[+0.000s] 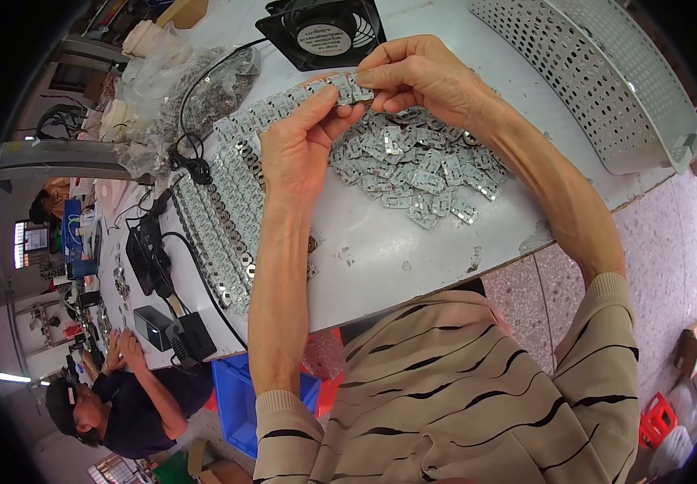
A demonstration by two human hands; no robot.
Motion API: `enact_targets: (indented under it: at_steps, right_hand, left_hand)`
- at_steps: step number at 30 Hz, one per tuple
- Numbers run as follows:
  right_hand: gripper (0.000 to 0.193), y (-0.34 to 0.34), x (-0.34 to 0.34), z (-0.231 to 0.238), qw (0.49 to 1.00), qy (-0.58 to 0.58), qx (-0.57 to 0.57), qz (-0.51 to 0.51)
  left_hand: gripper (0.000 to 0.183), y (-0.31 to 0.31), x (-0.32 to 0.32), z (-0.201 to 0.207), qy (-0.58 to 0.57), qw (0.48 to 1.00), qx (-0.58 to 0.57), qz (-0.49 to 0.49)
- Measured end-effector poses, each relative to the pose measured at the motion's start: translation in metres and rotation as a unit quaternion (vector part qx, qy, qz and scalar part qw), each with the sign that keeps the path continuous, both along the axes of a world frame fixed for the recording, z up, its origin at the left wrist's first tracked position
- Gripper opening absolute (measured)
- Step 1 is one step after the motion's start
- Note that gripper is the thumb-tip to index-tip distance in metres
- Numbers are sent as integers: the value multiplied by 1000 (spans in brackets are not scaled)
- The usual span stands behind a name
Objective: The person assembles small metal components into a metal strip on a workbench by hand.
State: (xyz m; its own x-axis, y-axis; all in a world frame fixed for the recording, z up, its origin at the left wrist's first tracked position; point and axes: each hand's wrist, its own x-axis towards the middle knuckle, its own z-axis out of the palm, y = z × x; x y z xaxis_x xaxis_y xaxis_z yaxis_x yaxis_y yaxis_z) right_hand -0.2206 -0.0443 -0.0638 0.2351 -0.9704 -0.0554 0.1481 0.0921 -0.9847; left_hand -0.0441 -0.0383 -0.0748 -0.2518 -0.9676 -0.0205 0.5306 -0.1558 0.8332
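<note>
Both my hands meet over the far part of the white table, just in front of a black fan. My left hand is closed, thumb and fingers pinching the right end of a row of small silvery square plates. At that same end, my right hand pinches a small silvery plate between thumb and fingers. Below my right hand lies a loose pile of similar plates. Several ordered rows of small metal parts lie left of my left forearm, which partly hides them.
A perforated grey basket stands at the far right. Plastic bags of small parts lie at the left, with black cables and a black adapter nearer. A blue bin sits below the table edge. Another person's hands work farther left.
</note>
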Motion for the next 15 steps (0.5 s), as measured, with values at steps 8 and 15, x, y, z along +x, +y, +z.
enact_targets:
  at_steps: [8,15]
  right_hand:
    - [15,-1,0,-1,1000,21,5,-10]
    - [13,-3,-1,-1,1000,22,17,-6]
  left_hand:
    - [12,2,-5,-1,-71,995,-64,25]
    - [12,0,-3,-4,-61,997,-40,25]
